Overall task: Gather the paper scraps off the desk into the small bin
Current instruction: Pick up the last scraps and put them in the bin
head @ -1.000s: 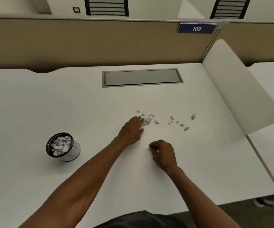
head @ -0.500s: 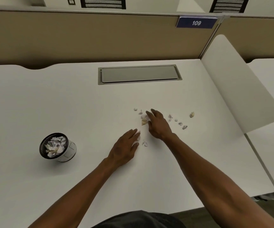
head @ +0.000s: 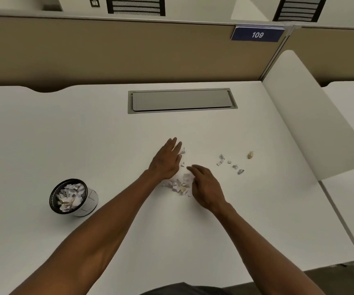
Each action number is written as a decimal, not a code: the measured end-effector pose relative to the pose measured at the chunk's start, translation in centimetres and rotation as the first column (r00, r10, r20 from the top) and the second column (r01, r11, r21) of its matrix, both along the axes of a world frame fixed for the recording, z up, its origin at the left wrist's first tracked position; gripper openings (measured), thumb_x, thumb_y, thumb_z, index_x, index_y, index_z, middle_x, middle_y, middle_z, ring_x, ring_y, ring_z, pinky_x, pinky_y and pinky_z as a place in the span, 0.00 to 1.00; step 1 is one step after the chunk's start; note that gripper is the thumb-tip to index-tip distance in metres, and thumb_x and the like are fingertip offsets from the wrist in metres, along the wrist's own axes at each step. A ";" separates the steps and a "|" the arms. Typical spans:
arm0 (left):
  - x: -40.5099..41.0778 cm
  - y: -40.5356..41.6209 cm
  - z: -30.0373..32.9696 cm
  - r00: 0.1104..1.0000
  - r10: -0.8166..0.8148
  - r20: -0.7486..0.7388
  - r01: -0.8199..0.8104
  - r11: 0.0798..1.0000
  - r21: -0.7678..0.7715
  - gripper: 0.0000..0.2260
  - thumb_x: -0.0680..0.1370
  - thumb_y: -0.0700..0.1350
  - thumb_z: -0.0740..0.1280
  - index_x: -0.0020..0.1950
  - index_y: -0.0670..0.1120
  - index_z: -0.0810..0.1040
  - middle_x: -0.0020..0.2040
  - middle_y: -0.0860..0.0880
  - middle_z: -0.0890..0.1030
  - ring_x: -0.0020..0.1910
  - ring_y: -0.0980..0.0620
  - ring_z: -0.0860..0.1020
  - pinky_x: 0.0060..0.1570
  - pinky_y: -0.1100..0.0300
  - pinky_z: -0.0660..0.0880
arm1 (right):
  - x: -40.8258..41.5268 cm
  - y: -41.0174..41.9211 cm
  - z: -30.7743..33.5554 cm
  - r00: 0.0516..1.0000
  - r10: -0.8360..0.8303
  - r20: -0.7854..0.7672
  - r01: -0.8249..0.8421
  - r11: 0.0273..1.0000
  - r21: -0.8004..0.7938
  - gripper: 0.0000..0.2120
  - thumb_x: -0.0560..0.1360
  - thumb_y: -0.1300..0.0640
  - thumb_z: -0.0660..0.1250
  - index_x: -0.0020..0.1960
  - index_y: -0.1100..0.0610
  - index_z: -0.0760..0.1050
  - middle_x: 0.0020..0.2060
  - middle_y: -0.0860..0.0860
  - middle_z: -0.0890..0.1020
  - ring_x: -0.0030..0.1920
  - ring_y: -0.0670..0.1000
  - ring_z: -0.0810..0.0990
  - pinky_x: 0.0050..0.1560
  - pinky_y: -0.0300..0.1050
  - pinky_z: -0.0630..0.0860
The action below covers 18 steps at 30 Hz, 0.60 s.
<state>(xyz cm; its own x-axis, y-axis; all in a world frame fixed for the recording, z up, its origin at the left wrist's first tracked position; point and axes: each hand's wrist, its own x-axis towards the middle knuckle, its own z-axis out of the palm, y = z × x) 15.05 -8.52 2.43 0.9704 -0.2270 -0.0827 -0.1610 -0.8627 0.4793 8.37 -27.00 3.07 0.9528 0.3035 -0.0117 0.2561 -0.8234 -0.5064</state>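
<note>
A small heap of paper scraps (head: 179, 185) lies on the white desk (head: 65, 135), between my two hands. My left hand (head: 166, 160) rests flat on the desk just left of the heap, fingers stretched forward beside two tiny scraps (head: 182, 151). My right hand (head: 203, 186) lies palm down at the heap's right edge, fingers loosely spread, holding nothing. Several more scraps (head: 228, 163) are strewn further right, with a yellowish one (head: 250, 155) farthest out. The small black-rimmed bin (head: 73, 196) stands at the left, filled with scraps.
A grey cable hatch (head: 182, 100) is set into the desk behind the scraps. A white rounded divider panel (head: 312, 116) rises along the right edge. A tan partition (head: 108, 50) with a "109" sign (head: 257, 34) closes the back.
My right hand drew back toward me, dragging scraps into a heap. My left hand moved forward and right, up beside the heap.
</note>
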 end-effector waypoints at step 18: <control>-8.4 1.4 -1.8 1.000 -0.007 0.015 0.011 0.952 -0.305 0.17 0.84 0.43 0.59 0.72 0.43 0.73 0.72 0.45 0.75 0.72 0.48 0.72 0.73 0.52 0.66 | 1.5 0.9 -0.8 0.975 0.213 -0.064 -0.221 0.959 -0.177 0.23 0.81 0.56 0.58 0.76 0.58 0.65 0.76 0.58 0.66 0.76 0.62 0.63 0.71 0.59 0.67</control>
<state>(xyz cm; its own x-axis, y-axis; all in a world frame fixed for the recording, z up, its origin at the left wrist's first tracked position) 6.65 -7.16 0.66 0.9688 -0.2478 0.0056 -0.1765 -0.6740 0.7174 9.85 -26.11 2.26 0.8614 0.4920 -0.1264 0.4197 -0.8295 -0.3684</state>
